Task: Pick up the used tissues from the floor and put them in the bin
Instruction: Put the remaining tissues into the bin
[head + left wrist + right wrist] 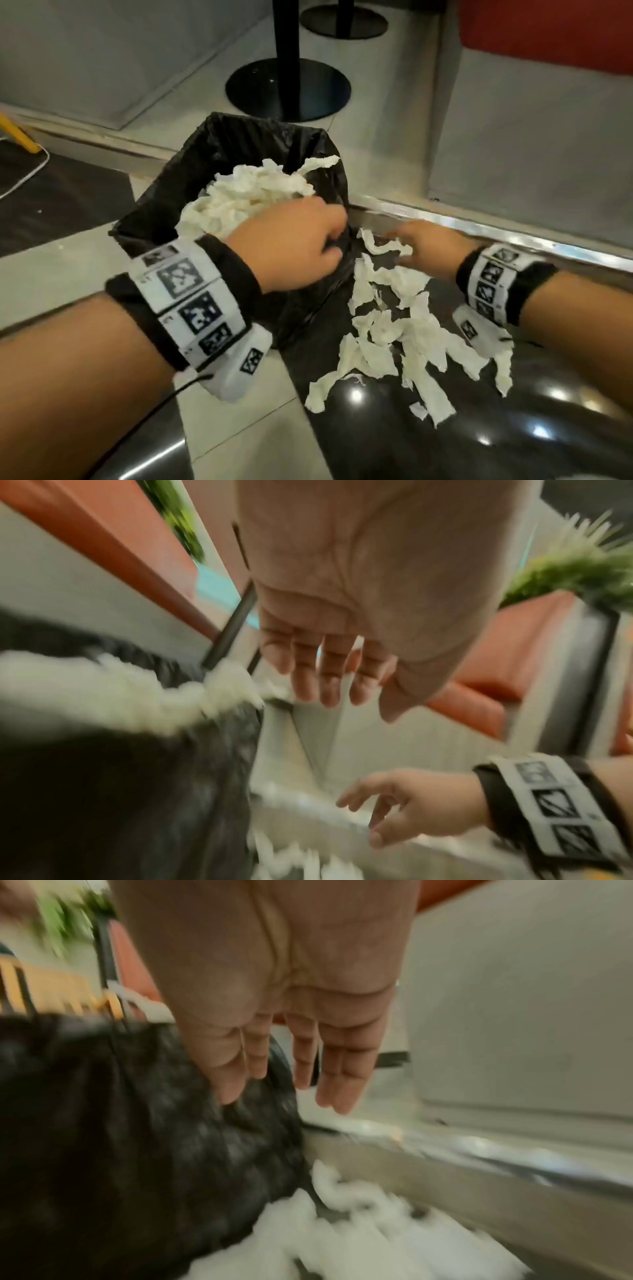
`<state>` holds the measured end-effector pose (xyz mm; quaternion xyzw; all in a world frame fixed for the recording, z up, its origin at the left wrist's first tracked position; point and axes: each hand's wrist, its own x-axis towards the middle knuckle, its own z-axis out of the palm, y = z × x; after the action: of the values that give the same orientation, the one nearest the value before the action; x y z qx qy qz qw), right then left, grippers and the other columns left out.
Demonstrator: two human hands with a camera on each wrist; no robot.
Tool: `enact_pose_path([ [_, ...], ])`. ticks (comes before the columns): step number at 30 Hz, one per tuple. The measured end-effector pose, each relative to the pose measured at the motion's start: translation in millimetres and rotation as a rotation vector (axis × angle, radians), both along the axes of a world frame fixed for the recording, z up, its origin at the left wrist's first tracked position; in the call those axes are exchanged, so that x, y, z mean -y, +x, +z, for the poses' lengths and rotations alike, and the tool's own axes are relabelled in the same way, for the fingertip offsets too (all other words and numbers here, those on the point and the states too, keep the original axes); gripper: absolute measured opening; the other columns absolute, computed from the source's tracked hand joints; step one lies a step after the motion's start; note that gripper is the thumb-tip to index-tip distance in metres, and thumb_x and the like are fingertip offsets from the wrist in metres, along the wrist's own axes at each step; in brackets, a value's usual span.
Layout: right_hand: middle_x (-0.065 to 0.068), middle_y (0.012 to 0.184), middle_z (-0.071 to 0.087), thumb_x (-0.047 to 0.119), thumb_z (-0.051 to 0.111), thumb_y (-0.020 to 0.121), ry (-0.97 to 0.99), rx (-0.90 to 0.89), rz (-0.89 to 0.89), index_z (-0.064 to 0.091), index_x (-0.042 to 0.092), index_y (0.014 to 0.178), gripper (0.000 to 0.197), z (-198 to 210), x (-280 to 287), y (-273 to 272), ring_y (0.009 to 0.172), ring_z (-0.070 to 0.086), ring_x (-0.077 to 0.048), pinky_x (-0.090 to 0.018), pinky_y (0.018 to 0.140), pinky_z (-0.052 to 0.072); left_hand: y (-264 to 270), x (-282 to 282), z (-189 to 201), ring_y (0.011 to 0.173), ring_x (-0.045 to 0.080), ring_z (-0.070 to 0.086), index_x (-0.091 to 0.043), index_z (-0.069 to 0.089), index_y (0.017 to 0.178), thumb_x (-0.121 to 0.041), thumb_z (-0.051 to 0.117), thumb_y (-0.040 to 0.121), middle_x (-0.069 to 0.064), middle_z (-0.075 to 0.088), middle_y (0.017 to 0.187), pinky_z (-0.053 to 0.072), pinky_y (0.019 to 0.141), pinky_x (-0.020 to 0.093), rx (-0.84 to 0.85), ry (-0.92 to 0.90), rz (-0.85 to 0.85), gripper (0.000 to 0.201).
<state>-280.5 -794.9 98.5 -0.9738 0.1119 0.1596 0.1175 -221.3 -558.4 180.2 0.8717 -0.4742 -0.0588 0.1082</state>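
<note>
Though wrist views blur — both hands (291, 236) (424, 245) slack-fingered, empty, bin (219, 144) rim half hidden.

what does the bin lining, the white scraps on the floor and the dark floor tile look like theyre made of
Bin liner: thin black plastic film, judging by its crinkles and soft sheen. Scraps: soft tissue paper, matte white, torn and crumpled. Dark tile: polished stone or glazed ceramic, unclear which; it mirrors the ceiling lights sharply.

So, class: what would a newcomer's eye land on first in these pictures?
Probably the bin, lined with a black bag and heaped with white tissues, in the middle of the head view. Next, the torn tissues on the floor to its right, with the left hand at the bin's rim and the right hand reaching over them.
</note>
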Motion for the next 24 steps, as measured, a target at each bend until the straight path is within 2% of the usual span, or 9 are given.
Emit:
enact_pose_path([
  [3,-0.009,0.148,0.033,0.051,0.065,0.080,-0.082,-0.335,-0.111,0.023,0.048,0.141,0.074,-73.7,50.2,-56.4,0.126,0.047,-0.031,-0.044,0.103,0.043,-32.3,51.2,-76.6,0.091,0.029,0.053,-0.025,0.047,0.111,-0.033,0.051,0.086,0.006,0.050,0.104,0.047,0.073,0.037,-0.164,0.278,-0.087,0.026],
  [6,-0.015,0.159,-0.003,0.072,0.060,0.070,-0.119,-0.463,-0.309,0.001,0.050,0.144,0.097,-125.7,75.7,-102.8,0.140,0.022,-0.044,-0.054,0.113,0.026,-60.7,81.8,-164.3,0.112,0.037,0.045,-0.038,0.030,0.133,-0.028,0.056,0.083,0.012,0.037,0.131,0.048,0.085,0.046,-0.318,0.464,0.036,0.057],
  [8,-0.020,0.157,-0.012,0.085,0.052,0.061,-0.108,-0.472,-0.488,-0.008,0.045,0.145,0.110,-152.9,83.5,-127.3,0.144,0.012,-0.044,-0.060,0.115,0.015,-82.1,88.7,-210.9,0.128,0.044,0.030,-0.050,0.017,0.136,-0.033,0.062,0.080,0.010,0.010,0.152,0.043,0.096,0.053,-0.493,0.528,0.154,0.073],
  [10,-0.020,0.157,-0.013,0.091,0.045,0.056,-0.011,-0.461,-0.631,-0.009,0.043,0.146,0.115,-174.5,87.2,-142.3,0.145,0.009,-0.040,-0.062,0.115,0.011,-102.7,86.3,-243.0,0.138,0.050,0.004,-0.055,0.005,0.137,-0.040,0.062,0.081,0.004,-0.019,0.156,0.031,0.106,0.061,-0.671,0.592,0.178,0.082],
  [11,-0.019,0.158,-0.010,0.092,0.043,0.055,0.047,-0.441,-0.653,-0.008,0.044,0.147,0.115,-182.3,86.2,-146.3,0.146,0.007,-0.039,-0.062,0.115,0.011,-111.5,83.1,-253.1,0.139,0.050,-0.006,-0.054,0.004,0.137,-0.040,0.061,0.082,0.004,-0.023,0.155,0.025,0.108,0.064,-0.703,0.615,0.172,0.081],
  [14,-0.011,0.159,-0.003,0.096,0.038,0.050,0.122,-0.343,-0.543,-0.006,0.050,0.144,0.113,-190.0,70.6,-143.7,0.145,0.008,-0.039,-0.060,0.114,0.019,-127.5,74.8,-266.6,0.139,0.050,-0.004,-0.037,0.032,0.133,-0.026,0.055,0.088,0.006,0.001,0.157,0.021,0.110,0.063,-0.583,0.574,0.160,0.052],
  [17,-0.005,0.160,0.001,0.082,0.047,0.068,0.074,-0.277,-0.307,0.002,0.051,0.144,0.094,-189.7,51.4,-127.7,0.143,0.013,-0.037,-0.054,0.110,0.028,-125.9,66.9,-269.3,0.133,0.040,0.024,-0.013,0.051,0.116,-0.005,0.043,0.088,0.009,0.030,0.142,0.035,0.106,0.050,-0.477,0.509,0.191,0.031],
  [21,-0.002,0.151,0.025,0.038,0.047,0.091,0.029,-0.206,-0.094,0.037,0.040,0.135,0.044,-197.3,42.1,-112.5,0.132,0.030,-0.031,-0.042,0.106,0.036,-111.5,63.0,-262.5,0.111,0.033,0.047,-0.011,0.048,0.112,-0.006,0.045,0.085,0.011,0.042,0.124,0.044,0.094,0.043,-0.511,0.383,0.239,0.027],
  [24,-0.007,0.119,0.051,0.007,0.040,0.088,0.118,-0.141,-0.121,0.053,0.019,0.103,0.023,-197.7,50.7,-101.3,0.101,0.054,-0.027,-0.029,0.079,0.044,-109.6,64.9,-255.2,0.104,0.030,0.054,-0.014,0.043,0.108,-0.011,0.047,0.083,0.011,0.052,0.115,0.045,0.088,0.038,-0.567,0.215,0.358,0.026],
])
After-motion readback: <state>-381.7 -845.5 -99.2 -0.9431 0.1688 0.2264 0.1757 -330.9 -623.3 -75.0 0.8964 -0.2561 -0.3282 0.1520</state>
